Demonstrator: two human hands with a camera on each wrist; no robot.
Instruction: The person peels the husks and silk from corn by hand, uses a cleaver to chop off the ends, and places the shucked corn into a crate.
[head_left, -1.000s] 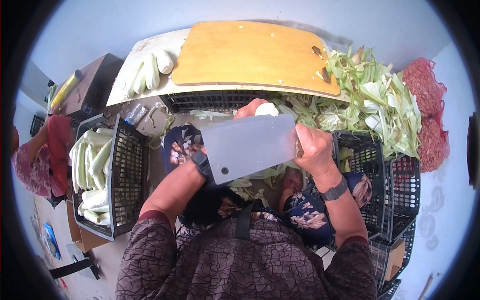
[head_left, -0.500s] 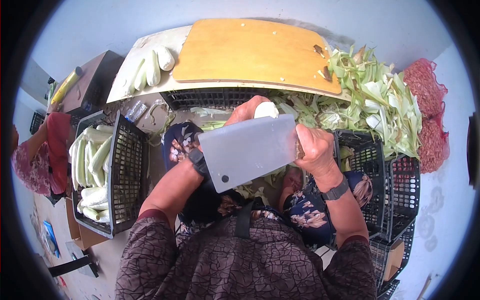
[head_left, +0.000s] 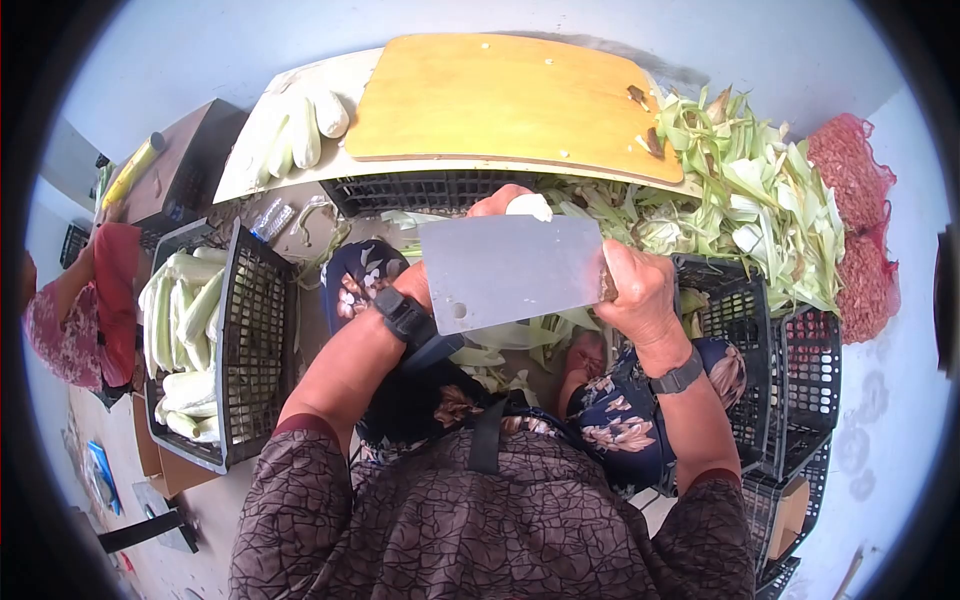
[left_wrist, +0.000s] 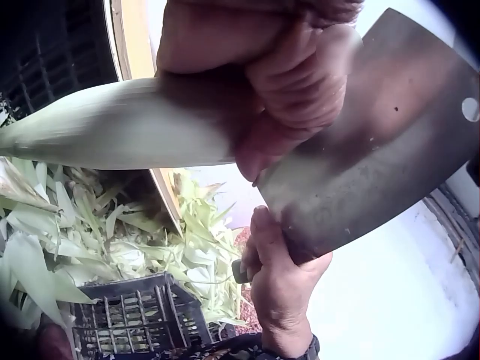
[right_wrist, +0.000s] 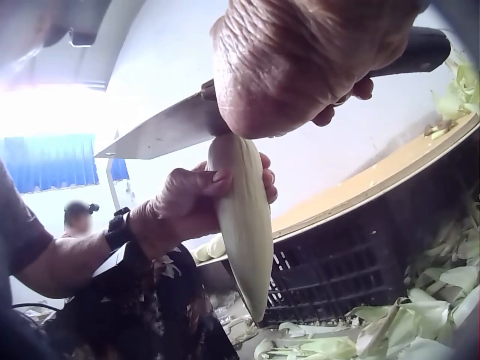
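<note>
In the right wrist view, my left hand (right_wrist: 184,202) grips an ear of corn (right_wrist: 246,225) wrapped in smooth pale-green husk. The ear hangs with its tapered tip down and its thick end up. My right hand (head_left: 640,295) grips the dark handle (right_wrist: 412,52) of a broad cleaver (head_left: 510,270). Its blade lies right at the thick end of the ear, close by the left fingers. From the head view, the blade covers most of the left hand and of the ear, leaving only the white cut end (head_left: 530,206) showing beyond it.
Ahead stands a low table with a yellow board (head_left: 500,100) and several husked ears (head_left: 300,135) on its left. A black crate (head_left: 255,350) of ears is at the left, more crates (head_left: 735,340) at the right. Loose husks (head_left: 760,200) pile beside red mesh sacks (head_left: 862,230). Another person's arm (head_left: 75,265) shows far left.
The cleaver blade has swung to a more level angle and shifted slightly right. My left wrist has moved right and turned with the ear. Both hands keep their hold.
</note>
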